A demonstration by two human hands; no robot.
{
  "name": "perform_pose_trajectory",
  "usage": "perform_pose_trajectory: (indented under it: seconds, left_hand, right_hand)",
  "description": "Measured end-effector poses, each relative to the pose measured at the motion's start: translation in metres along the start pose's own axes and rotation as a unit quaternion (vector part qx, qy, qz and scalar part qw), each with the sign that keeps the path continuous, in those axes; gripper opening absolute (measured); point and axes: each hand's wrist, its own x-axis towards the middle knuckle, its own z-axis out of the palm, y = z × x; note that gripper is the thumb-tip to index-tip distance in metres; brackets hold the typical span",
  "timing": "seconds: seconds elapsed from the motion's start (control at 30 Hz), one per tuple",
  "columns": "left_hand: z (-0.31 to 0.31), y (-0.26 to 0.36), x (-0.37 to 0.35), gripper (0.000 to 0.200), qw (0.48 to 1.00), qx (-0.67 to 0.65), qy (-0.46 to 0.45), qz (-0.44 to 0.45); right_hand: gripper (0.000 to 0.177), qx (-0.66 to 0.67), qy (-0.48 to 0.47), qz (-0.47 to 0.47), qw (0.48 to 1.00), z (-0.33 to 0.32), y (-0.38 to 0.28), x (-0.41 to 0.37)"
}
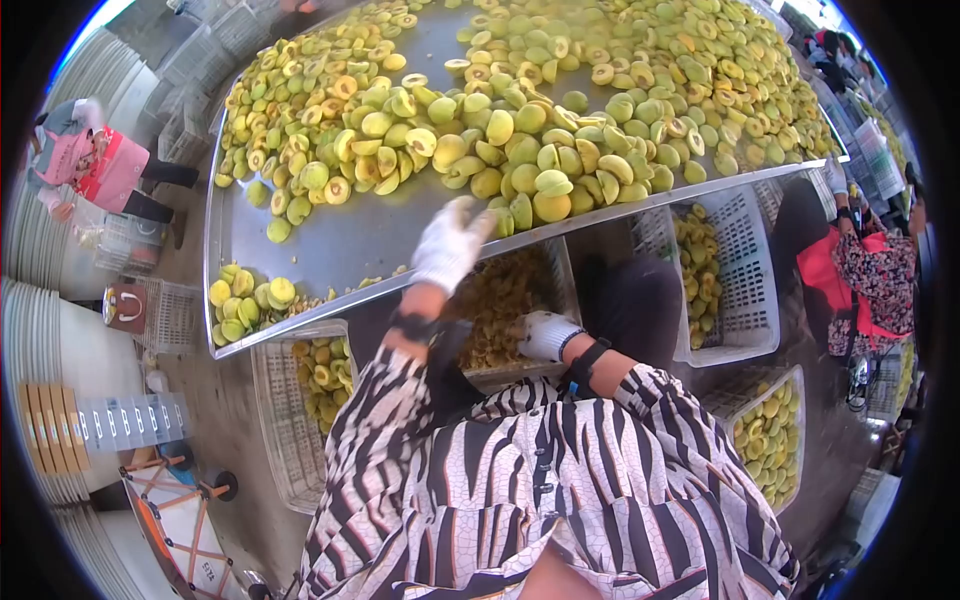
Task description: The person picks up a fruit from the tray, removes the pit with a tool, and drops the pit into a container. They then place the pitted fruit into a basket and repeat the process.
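Observation:
My left hand [452, 245], in a white glove, is over the near edge of a metal table [330, 240]. Its fingers are stretched out towards the heap of halved green-yellow stone fruit [500, 127], with nothing visible in them. My right hand [548, 336], also gloved, is lower down, over a crate of brownish fruit scraps [500, 300] between my knees. Its fingers are curled, and whatever they may hold is hidden. A small separate pile of fruit halves [240, 300] lies at the table's left corner.
White plastic crates stand under the table: one at the left [275, 420], one at the right [735, 270] and a lower one [765, 430], all holding fruit. A person in pink [95, 165] is at the left, another person [870, 280] at the right. A folding cart [180, 530] stands lower left.

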Motion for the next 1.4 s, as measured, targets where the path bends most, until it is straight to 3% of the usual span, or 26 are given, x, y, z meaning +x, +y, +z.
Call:
perform_pose_trajectory:
  seconds: [0.07, 0.13, 0.23, 0.27, 0.3, 0.37, 0.4, 0.47, 0.6, 0.7, 0.73, 0.93, 1.03, 1.13, 1.23, 1.4]
  left_hand:
    - [0.014, 0.008, 0.013, 0.066, 0.997, 0.059, -0.050, 0.020]
    - [0.023, 0.021, 0.027, 0.064, 0.990, 0.104, -0.077, 0.061]
    - [0.010, -0.008, 0.020, 0.059, 0.980, -0.189, -0.032, 0.051]
    - [0.011, -0.022, 0.021, 0.047, 0.888, -0.458, -0.038, 0.019]
    - [-0.008, -0.026, 0.007, 0.038, 0.803, -0.592, -0.072, -0.007]
    - [-0.028, -0.039, -0.019, 0.031, 0.677, -0.726, -0.120, -0.006]
    - [-0.031, -0.045, -0.030, 0.034, 0.653, -0.747, -0.125, -0.019]
    - [-0.030, -0.052, -0.052, 0.039, 0.598, -0.788, -0.139, -0.046]
    - [-0.011, -0.052, -0.075, 0.037, 0.641, -0.760, -0.073, -0.081]
    - [0.000, -0.049, -0.090, 0.034, 0.663, -0.743, -0.054, -0.073]
    - [0.002, -0.047, -0.094, 0.031, 0.650, -0.753, -0.053, -0.083]
    - [0.015, -0.036, -0.104, 0.027, 0.678, -0.734, 0.006, -0.039]
    - [0.018, -0.027, -0.110, 0.027, 0.735, -0.677, 0.041, -0.005]
    - [0.022, -0.032, -0.109, 0.026, 0.764, -0.643, 0.035, 0.026]
    - [0.025, -0.035, -0.111, 0.025, 0.774, -0.630, 0.043, 0.047]
    - [0.025, -0.028, -0.116, 0.026, 0.785, -0.615, 0.051, 0.051]
  right_hand:
    - [0.046, 0.046, 0.016, 0.058, 0.997, -0.002, -0.011, -0.011]
    - [0.047, 0.022, 0.041, 0.029, 0.998, 0.006, 0.012, 0.003]
    - [0.045, 0.061, 0.086, 0.005, 0.994, 0.011, 0.022, 0.012]
    - [0.043, 0.087, 0.102, -0.004, 0.991, 0.010, 0.019, 0.016]
    - [0.040, 0.144, 0.136, 0.010, 0.980, -0.003, 0.008, 0.002]
    - [0.035, 0.255, 0.194, 0.034, 0.947, -0.038, -0.028, -0.039]
    - [0.034, 0.263, 0.264, -0.011, 0.928, -0.040, -0.036, -0.036]
    - [0.035, 0.229, 0.273, -0.010, 0.934, -0.045, -0.045, -0.045]
    - [0.034, 0.227, 0.279, -0.019, 0.933, -0.057, -0.080, -0.062]
    - [0.038, 0.226, 0.226, 0.015, 0.947, -0.061, -0.090, -0.070]
    - [0.038, 0.214, 0.239, 0.004, 0.947, -0.055, -0.089, -0.069]
    - [0.038, 0.221, 0.258, -0.024, 0.940, -0.039, -0.085, -0.071]
    - [0.038, 0.252, 0.253, 0.013, 0.934, -0.031, -0.090, -0.063]
    - [0.038, 0.347, 0.146, 0.008, 0.926, -0.033, -0.085, -0.062]
    - [0.039, 0.236, 0.225, -0.027, 0.945, -0.024, -0.075, -0.059]
    - [0.038, 0.389, 0.155, -0.044, 0.907, -0.024, -0.076, -0.060]
